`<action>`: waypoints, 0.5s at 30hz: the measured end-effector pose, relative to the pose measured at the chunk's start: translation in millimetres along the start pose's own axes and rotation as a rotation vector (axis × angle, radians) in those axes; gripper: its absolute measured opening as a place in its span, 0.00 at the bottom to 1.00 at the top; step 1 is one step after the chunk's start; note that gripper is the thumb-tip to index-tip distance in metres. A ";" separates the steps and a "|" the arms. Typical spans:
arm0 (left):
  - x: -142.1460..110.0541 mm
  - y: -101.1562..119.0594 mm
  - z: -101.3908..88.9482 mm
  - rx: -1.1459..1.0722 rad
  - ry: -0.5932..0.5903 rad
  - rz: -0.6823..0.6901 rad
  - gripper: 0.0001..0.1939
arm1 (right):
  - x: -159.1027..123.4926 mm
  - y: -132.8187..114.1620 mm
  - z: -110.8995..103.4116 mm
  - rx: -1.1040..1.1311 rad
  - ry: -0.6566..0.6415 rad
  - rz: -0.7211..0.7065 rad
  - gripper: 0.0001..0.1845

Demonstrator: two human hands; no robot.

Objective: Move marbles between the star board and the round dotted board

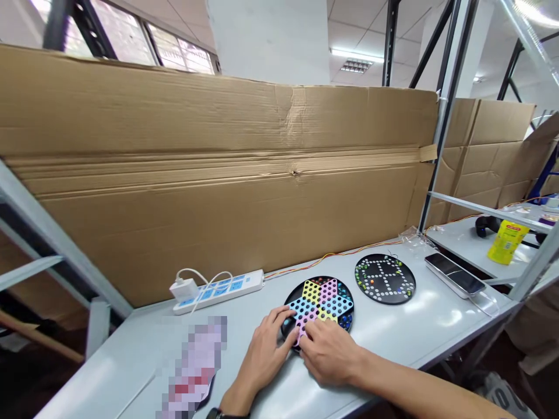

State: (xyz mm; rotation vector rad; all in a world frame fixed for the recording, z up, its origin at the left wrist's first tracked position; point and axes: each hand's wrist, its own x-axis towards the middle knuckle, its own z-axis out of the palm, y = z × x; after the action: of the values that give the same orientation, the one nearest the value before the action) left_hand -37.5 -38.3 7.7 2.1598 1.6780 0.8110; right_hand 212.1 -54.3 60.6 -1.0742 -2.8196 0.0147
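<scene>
A round black Chinese checkers board (pixel 311 302) lies on the table, its star coloured yellow, pink and blue. Small marbles, bluish ones among them, sit in the compartments round the star. My left hand (pixel 269 347) rests at the board's left side with fingers spread, fingertips touching the rim and the blue point. At the star's near pink point, my right hand (pixel 328 351) has its fingers curled together; whatever is between them is hidden. The near edge of the board is partly covered by both hands.
To the right lies a round black lid-like board (pixel 384 278) with white dots and scattered marbles. A phone (pixel 455 274) lies near the table's right end. A power strip (pixel 236 285) with a white plug (pixel 183 290) stands by the cardboard wall (pixel 227 221). A pixelated item (pixel 196 361) is at left.
</scene>
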 end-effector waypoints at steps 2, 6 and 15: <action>-0.1 -0.9 -0.2 0.007 0.003 0.004 0.23 | -3.2 -1.9 -0.5 0.024 -0.011 -0.016 0.19; -0.5 -2.1 -0.2 0.008 -0.002 0.003 0.24 | -9.2 2.0 10.1 0.098 -0.002 -0.022 0.20; -2.2 1.3 -4.6 -0.008 -0.052 -0.047 0.28 | -52.1 177.3 -27.2 -0.008 0.190 0.869 0.25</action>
State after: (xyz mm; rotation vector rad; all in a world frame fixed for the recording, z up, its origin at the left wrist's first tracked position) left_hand -39.5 -41.3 11.6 2.1100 1.6904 0.7410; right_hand 371.3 42.7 72.3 -2.0626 -1.9867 -0.0162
